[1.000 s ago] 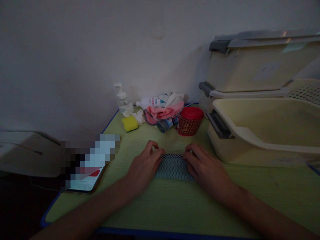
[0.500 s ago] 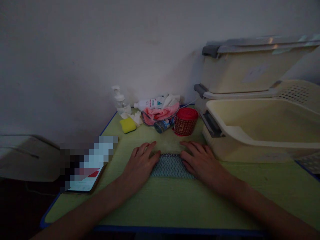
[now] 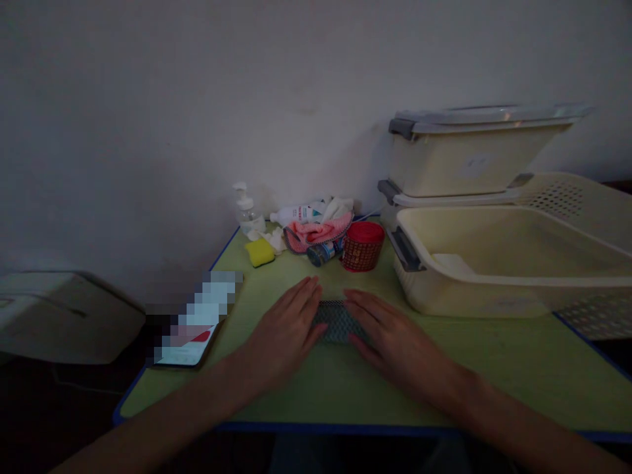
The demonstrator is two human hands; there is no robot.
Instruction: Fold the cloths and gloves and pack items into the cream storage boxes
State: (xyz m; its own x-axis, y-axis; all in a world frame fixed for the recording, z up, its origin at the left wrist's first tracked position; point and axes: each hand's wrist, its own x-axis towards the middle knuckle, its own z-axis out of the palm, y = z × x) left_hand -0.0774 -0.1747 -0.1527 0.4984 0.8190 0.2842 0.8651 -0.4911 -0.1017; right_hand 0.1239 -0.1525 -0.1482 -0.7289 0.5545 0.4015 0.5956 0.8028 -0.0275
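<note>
A blue-grey textured cloth (image 3: 336,322) with a checked dark edge lies folded into a narrow strip on the green table, between my two hands. Over its left end rests my left hand (image 3: 289,322), fingers stretched forward and held near one another, thumb on the cloth. My right hand (image 3: 388,329) covers the other end, its fingers extended over the far edge and the thumb lower down. Neither hand is wrapped round anything. Both ends of the cloth are hidden beneath my hands.
Behind are a yellow sponge (image 3: 259,252), pump bottle (image 3: 248,212), white bottle (image 3: 299,214), pink cloth (image 3: 318,230), dark jar (image 3: 324,251) and red roll (image 3: 364,247). A cream basin (image 3: 494,293) and a lidded box (image 3: 454,161) stand right. A phone (image 3: 197,329) lies left.
My hands have come closer together over the cloth, covering more of its ends and leaving a narrower strip visible. The camera view has shifted slightly.
</note>
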